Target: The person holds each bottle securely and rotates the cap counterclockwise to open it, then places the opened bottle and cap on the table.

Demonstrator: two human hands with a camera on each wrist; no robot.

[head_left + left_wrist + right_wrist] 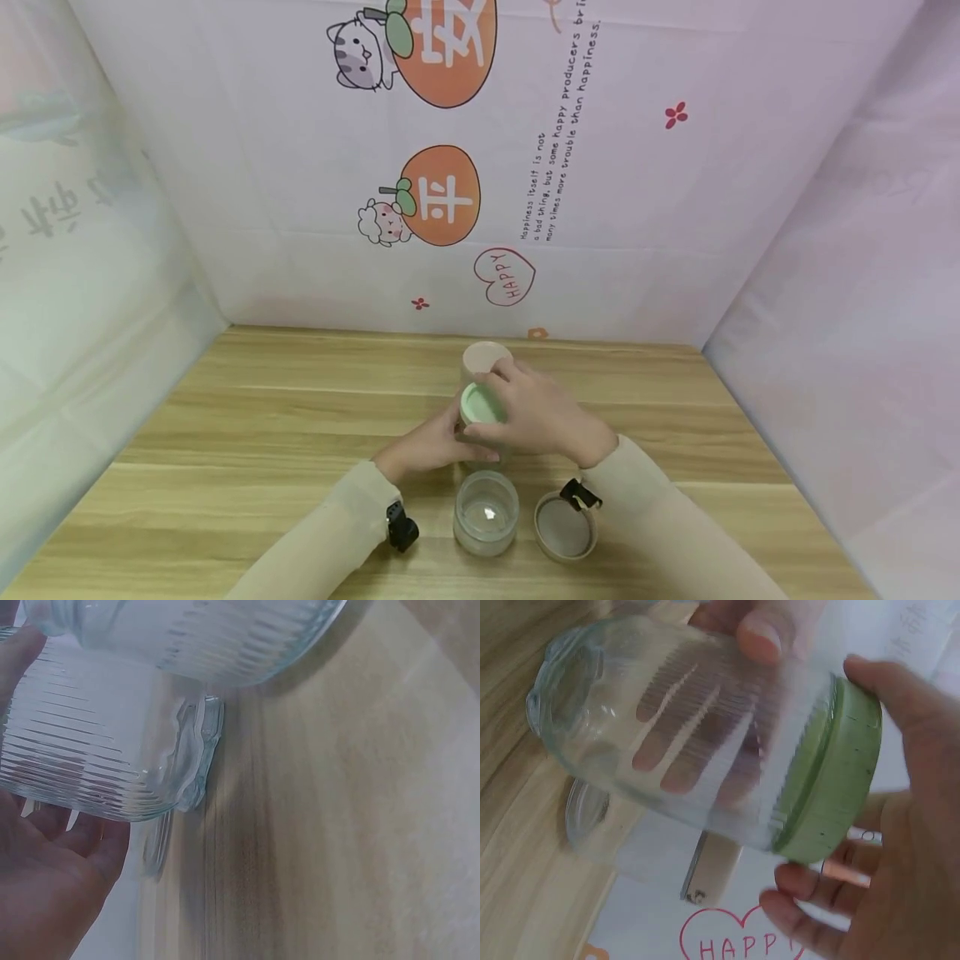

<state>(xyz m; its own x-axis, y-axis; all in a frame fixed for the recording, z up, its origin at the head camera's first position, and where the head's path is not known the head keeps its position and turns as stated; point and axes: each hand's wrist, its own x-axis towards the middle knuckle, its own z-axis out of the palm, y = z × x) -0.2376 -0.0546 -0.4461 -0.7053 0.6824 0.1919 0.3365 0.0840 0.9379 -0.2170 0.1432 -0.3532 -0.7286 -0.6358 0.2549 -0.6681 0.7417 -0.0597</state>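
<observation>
In the right wrist view a clear ribbed glass jar leans over, with a green lid on its mouth. My left hand grips the jar's body, its fingers visible through the glass. Around the lid's rim curl the thumb and fingers of my right hand. From the head, the green lid shows between the two hands, while most of the jar is hidden by them. Closer to me stands a lidless glass jar.
A round beige lid lies on the wooden table, right of the lidless jar. Behind my hands stands another container with a pale pink-beige lid. Printed white cloth rises along the back and both sides.
</observation>
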